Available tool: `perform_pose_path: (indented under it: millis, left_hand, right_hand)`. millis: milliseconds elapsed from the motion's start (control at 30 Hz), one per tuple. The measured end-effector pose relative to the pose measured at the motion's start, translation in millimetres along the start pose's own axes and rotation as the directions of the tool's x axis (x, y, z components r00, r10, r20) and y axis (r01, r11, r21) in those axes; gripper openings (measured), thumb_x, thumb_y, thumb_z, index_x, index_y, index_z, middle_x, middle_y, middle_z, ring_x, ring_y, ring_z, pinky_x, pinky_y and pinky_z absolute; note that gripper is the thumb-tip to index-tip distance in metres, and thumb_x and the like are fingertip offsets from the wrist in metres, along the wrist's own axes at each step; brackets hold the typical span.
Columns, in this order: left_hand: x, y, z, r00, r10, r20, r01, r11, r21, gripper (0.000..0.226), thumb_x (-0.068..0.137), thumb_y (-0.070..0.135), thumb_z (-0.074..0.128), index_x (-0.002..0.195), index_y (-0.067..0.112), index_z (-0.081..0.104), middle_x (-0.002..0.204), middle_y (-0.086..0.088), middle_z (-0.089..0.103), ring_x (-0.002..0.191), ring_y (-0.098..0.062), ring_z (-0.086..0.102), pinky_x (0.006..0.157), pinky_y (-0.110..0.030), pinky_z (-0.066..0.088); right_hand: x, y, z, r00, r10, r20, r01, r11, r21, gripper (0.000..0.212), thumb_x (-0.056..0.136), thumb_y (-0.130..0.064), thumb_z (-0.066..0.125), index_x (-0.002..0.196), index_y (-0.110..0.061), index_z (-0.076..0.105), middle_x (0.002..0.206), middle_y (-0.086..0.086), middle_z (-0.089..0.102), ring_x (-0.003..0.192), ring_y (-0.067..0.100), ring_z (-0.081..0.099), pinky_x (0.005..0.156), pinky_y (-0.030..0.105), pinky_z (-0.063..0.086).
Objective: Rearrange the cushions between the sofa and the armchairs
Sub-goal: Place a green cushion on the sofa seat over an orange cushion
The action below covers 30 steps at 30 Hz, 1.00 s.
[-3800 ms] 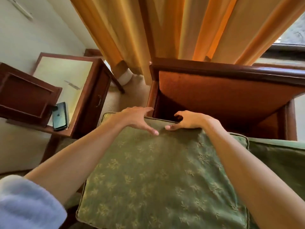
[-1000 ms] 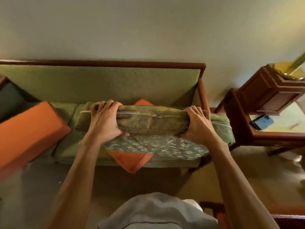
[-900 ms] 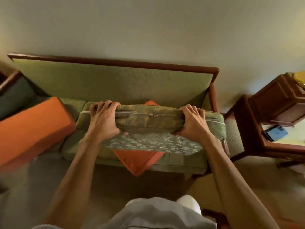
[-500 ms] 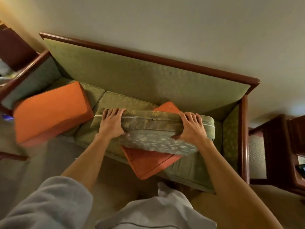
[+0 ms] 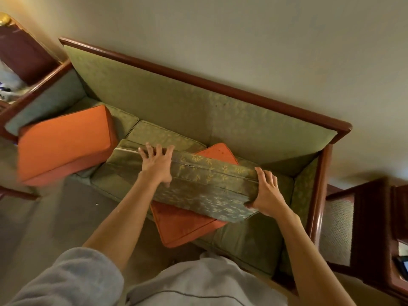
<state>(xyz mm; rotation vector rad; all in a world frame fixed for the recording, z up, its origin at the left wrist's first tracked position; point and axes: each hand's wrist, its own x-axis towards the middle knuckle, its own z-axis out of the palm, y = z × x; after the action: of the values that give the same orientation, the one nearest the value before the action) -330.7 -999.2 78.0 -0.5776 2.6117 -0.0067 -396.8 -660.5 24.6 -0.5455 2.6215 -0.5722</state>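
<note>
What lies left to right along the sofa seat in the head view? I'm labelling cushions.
Large orange cushion → left hand → green patterned cushion, held over a flat orange cushion → right hand → sofa's right wooden arm.

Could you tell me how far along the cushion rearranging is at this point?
Partway. Done: two orange cushions, a thick one and a flat one, already lie on the green sofa. In hand: the left hand and right hand hold a green cushion above the flat one. Left: setting it down.
</note>
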Motion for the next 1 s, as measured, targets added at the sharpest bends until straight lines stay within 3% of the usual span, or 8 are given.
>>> perform_pose_path:
  millis: [133, 200, 267, 367, 500, 700, 900, 1000]
  left_hand:
    - [-41, 154, 16, 0.909, 0.411, -0.064, -0.41, 0.911, 0.038, 0.122, 0.072, 0.032, 0.086, 0.158, 0.009, 0.002, 0.165, -0.02, 0.006, 0.153, -0.04, -0.001, 0.121, -0.063, -0.003]
    - [-57, 218, 29, 0.886, 0.454, -0.09, -0.449, 0.891, 0.069, 0.111, 0.08, 0.034, 0.08, 0.158, 0.003, 0.007, 0.163, -0.021, 0.015, 0.152, -0.039, 0.009, 0.12, -0.064, -0.001]
    - [-60, 243, 37, 0.884, 0.444, -0.144, -0.429, 0.895, 0.121, 0.104, 0.081, 0.037, 0.078, 0.157, 0.005, 0.015, 0.159, -0.019, 0.028, 0.148, -0.038, 0.021, 0.12, -0.065, 0.002]
    - [-54, 233, 40, 0.854, 0.487, -0.18, -0.475, 0.873, 0.109, 0.104, 0.071, 0.032, 0.086, 0.153, 0.008, 0.026, 0.151, -0.013, 0.038, 0.143, -0.033, 0.031, 0.122, -0.058, 0.012]
    - [-54, 213, 25, 0.851, 0.473, -0.23, -0.483, 0.876, 0.014, 0.091, 0.07, 0.021, 0.085, 0.145, 0.011, 0.034, 0.146, -0.009, 0.043, 0.138, -0.029, 0.036, 0.118, -0.054, 0.017]
    - [-72, 159, -57, 0.833, 0.427, -0.352, -0.493, 0.862, -0.121, 0.085, 0.067, 0.019, 0.079, 0.141, 0.011, 0.037, 0.139, -0.005, 0.045, 0.133, -0.029, 0.039, 0.112, -0.049, 0.026]
    - [-86, 36, -121, 0.661, 0.411, -0.628, -0.73, 0.545, -0.411, 0.067, 0.062, 0.036, 0.065, 0.122, 0.009, 0.05, 0.114, -0.001, 0.054, 0.104, -0.023, 0.053, 0.084, -0.039, 0.043]
    - [-66, -15, -93, 0.7, 0.382, -0.603, -0.713, 0.42, -0.561, 0.063, 0.066, 0.032, 0.066, 0.124, 0.011, 0.049, 0.112, -0.006, 0.059, 0.103, -0.018, 0.06, 0.084, -0.035, 0.048]
  right_hand:
    - [2, 3, 4, 0.998, -0.05, -0.032, 0.05, 0.999, 0.008, 0.121, 0.061, -0.041, 0.086, 0.156, -0.012, 0.016, 0.151, 0.011, 0.026, 0.138, 0.034, 0.023, 0.114, 0.048, 0.031]
    - [-1, 9, 9, 0.991, -0.118, -0.056, 0.116, 0.993, -0.03, 0.104, 0.075, -0.042, 0.071, 0.157, -0.006, 0.018, 0.158, 0.017, 0.025, 0.144, 0.038, 0.023, 0.119, 0.045, 0.019]
    - [-6, 21, 11, 0.993, -0.109, -0.037, 0.108, 0.994, -0.025, 0.105, 0.078, -0.038, 0.075, 0.157, -0.003, 0.016, 0.161, 0.018, 0.022, 0.148, 0.036, 0.018, 0.122, 0.042, 0.009]
    - [-10, 30, 9, 0.997, -0.068, -0.047, 0.072, 0.994, 0.078, 0.115, 0.061, -0.032, 0.09, 0.152, -0.001, 0.026, 0.149, 0.014, 0.036, 0.135, 0.031, 0.032, 0.117, 0.039, 0.025]
    - [-13, 4, -4, 0.984, -0.103, -0.144, 0.119, 0.987, 0.106, 0.095, 0.062, -0.03, 0.089, 0.141, -0.006, 0.042, 0.127, 0.009, 0.049, 0.111, 0.027, 0.043, 0.098, 0.047, 0.045]
    - [-14, -71, -79, 0.919, -0.275, -0.281, 0.284, 0.959, -0.009, 0.081, 0.063, -0.04, 0.084, 0.132, -0.016, 0.05, 0.121, 0.0, 0.055, 0.111, 0.025, 0.049, 0.091, 0.041, 0.038]
    - [-30, -200, -150, 0.812, -0.51, -0.284, 0.525, 0.851, -0.025, 0.123, 0.061, -0.035, 0.085, 0.159, -0.026, 0.01, 0.144, 0.0, 0.04, 0.13, 0.019, 0.037, 0.111, 0.036, 0.027]
    - [-10, -235, -115, 0.821, -0.53, -0.213, 0.533, 0.845, -0.044, 0.123, 0.065, -0.047, 0.082, 0.159, -0.022, 0.007, 0.143, 0.003, 0.039, 0.131, 0.023, 0.039, 0.114, 0.036, 0.026]
